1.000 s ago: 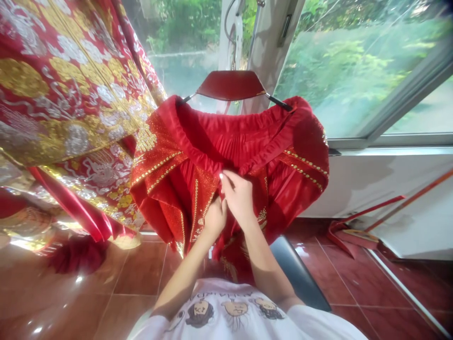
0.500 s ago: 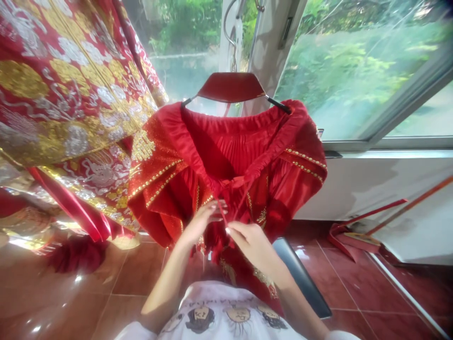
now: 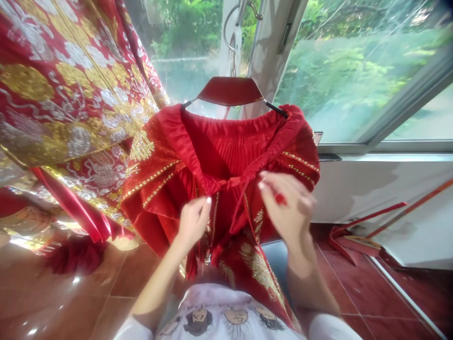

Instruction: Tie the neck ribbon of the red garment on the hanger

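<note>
A red garment [image 3: 233, 130] with a gathered waistband, gold beaded lines and gold embroidery hangs from a hanger [image 3: 230, 92] with a dark red middle. Thin red ties [image 3: 240, 210] dangle at its front, below the join in the waistband. My left hand [image 3: 194, 218] is closed against the garment's left front, thumb pressed to the curled fingers; whatever is in it is hidden. My right hand [image 3: 288, 205], somewhat blurred, is curled before the right side of the waistband. Red shows through the gap in its fingers, but I cannot make out what it holds.
A red costume [image 3: 81, 108] with gold and silver embroidery hangs at left. Behind are windows [image 3: 357, 71] and a sill [image 3: 389, 159]. A broom and dustpan [image 3: 354, 243] lean by the right wall. A dark grey flat object [image 3: 278, 259] is below the garment.
My hands were close together at the red tie below the waistband. They have parted, left hand outward, right hand up and right. The tie hangs loose and the garment has shifted slightly left.
</note>
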The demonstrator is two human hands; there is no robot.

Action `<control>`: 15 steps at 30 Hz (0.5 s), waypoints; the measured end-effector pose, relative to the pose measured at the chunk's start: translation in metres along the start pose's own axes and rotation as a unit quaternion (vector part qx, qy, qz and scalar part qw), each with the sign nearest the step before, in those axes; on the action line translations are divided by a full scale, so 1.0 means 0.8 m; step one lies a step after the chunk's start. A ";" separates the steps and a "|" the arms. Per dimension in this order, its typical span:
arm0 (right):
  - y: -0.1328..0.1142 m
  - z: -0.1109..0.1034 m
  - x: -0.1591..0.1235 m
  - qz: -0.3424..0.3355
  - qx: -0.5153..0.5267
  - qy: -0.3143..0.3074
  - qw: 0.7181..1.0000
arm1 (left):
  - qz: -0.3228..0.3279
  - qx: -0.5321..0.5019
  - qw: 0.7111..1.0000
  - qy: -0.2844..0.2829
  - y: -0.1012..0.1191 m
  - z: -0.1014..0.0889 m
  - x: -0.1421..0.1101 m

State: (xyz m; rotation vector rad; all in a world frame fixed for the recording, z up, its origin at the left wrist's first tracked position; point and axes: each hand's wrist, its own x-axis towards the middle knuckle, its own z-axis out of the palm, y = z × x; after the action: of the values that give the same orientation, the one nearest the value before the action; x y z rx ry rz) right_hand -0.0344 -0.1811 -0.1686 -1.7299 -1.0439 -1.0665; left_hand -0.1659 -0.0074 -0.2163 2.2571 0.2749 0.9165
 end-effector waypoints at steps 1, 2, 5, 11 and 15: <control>0.022 -0.007 0.018 -0.040 -0.056 0.038 0.997 | 0.059 0.070 0.996 -0.004 0.004 -0.016 0.006; 0.045 -0.013 0.035 -0.079 -0.099 0.067 0.990 | 0.122 0.136 0.983 0.008 0.009 -0.035 0.014; 0.106 -0.025 0.082 -0.119 -0.115 0.014 0.986 | 0.253 0.254 0.923 0.139 0.030 -0.096 0.052; 0.152 -0.010 0.117 -0.118 -0.056 -0.161 0.978 | 0.247 0.300 0.919 0.067 0.057 -0.174 0.164; 0.156 0.008 0.123 -0.040 -0.062 -0.147 0.986 | 0.293 0.292 0.906 -0.094 0.045 -0.179 0.214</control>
State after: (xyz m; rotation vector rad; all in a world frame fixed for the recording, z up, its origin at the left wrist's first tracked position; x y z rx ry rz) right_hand 0.1115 -0.1922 -0.1067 -2.0041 -1.2598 -0.9602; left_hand -0.1404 0.1110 -0.0254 3.0547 -0.2817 0.9836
